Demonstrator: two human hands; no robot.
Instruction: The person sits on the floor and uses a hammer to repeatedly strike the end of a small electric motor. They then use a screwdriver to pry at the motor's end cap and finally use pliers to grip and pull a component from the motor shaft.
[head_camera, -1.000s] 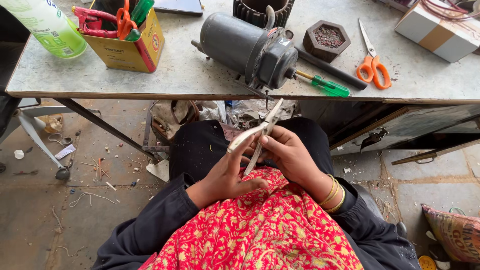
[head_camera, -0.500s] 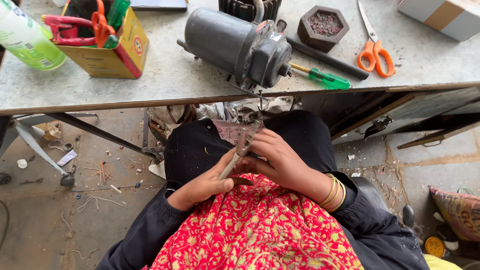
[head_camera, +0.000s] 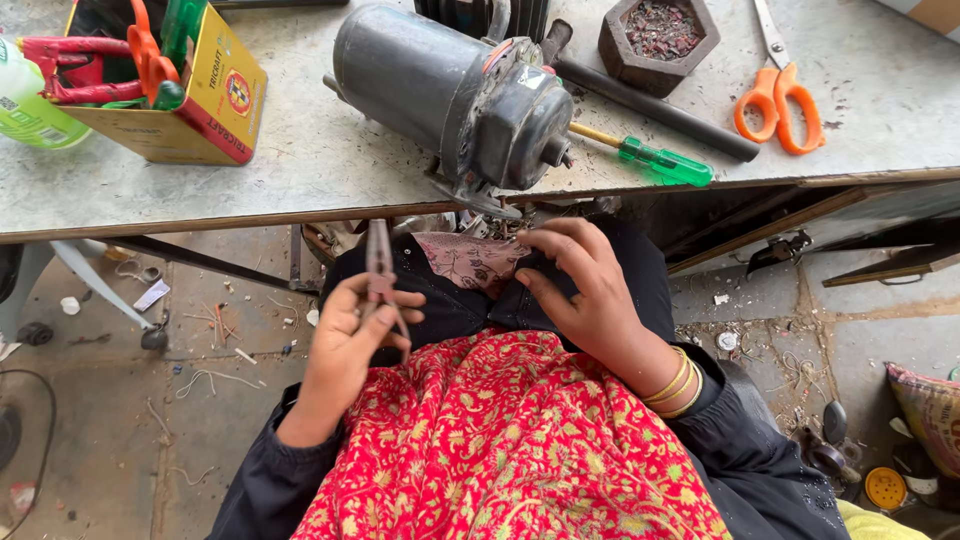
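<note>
My left hand (head_camera: 350, 345) holds a pair of metal pliers (head_camera: 380, 270), jaws pointing up toward the table edge. My right hand (head_camera: 585, 290) rests on my lap, its fingers pinching the dark cloth and a pink patterned piece (head_camera: 470, 262) just below the table. A grey electric motor (head_camera: 455, 95) lies on the worn table top (head_camera: 300, 170) right above both hands. A red flowered cloth (head_camera: 500, 450) covers my lap.
A green-handled screwdriver (head_camera: 650, 158) and a black rod (head_camera: 660, 100) lie right of the motor. Orange scissors (head_camera: 775, 100) and a hexagonal dish of scraps (head_camera: 660, 35) sit further back. A yellow box of tools (head_camera: 170, 85) stands at the left. Debris litters the floor.
My hands have parted: the left one has drawn the pliers away to the left, and the right one has dropped onto the cloth in my lap. The view has tilted lower.
</note>
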